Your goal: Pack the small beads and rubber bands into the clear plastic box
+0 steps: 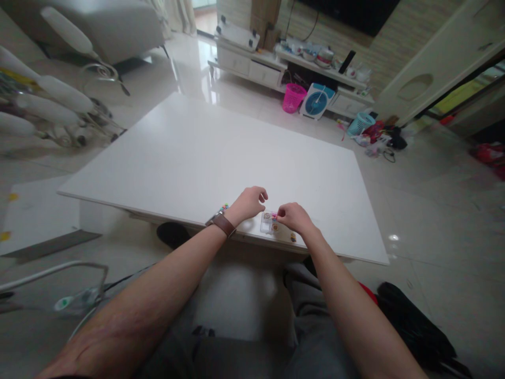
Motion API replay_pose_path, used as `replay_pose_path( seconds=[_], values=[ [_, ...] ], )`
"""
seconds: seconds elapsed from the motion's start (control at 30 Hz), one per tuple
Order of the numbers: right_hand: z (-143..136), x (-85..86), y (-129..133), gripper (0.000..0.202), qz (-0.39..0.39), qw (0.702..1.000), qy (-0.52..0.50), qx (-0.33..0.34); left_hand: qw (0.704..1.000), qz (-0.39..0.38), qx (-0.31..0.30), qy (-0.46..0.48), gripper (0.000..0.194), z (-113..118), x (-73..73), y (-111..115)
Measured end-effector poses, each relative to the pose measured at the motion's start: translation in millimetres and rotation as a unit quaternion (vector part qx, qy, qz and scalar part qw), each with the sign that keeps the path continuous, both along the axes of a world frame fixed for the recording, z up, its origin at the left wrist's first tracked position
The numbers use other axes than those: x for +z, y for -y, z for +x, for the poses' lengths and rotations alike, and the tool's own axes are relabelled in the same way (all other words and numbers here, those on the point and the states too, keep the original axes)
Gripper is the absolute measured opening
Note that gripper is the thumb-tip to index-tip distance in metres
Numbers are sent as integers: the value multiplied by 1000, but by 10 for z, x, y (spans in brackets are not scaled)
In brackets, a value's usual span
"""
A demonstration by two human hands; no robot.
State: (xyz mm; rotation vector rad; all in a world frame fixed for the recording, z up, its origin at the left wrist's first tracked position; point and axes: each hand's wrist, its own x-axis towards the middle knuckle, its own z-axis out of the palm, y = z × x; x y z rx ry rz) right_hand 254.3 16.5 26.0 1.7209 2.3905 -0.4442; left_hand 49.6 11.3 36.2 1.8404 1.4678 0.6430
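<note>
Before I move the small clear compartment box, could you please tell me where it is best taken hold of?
Probably by its left wall, coming in from the near left. The box lies flat near the edge of the white table, its near-left compartment looks bare, and the right hand is busy at the far-right part. I'd keep it level, as small pieces sit inside.

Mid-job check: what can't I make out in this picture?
In the head view:
Pink piece: partly covered by the right hand; gripped or merely touched, unclear.
Clear case: its contents are too small to identify.
Colorful pieces: partly hidden behind the left wrist; count unclear.
Black screen: cut off by the top edge.
</note>
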Motion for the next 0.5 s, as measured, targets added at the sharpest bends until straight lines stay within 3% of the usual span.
replay_pose_path(
  seconds=[0.5],
  values=[
    [-170, -95, 2, 22, -25, 994, 102, -9, 995, -1, 68, -76, 24, -487, 164, -174]
  ],
)
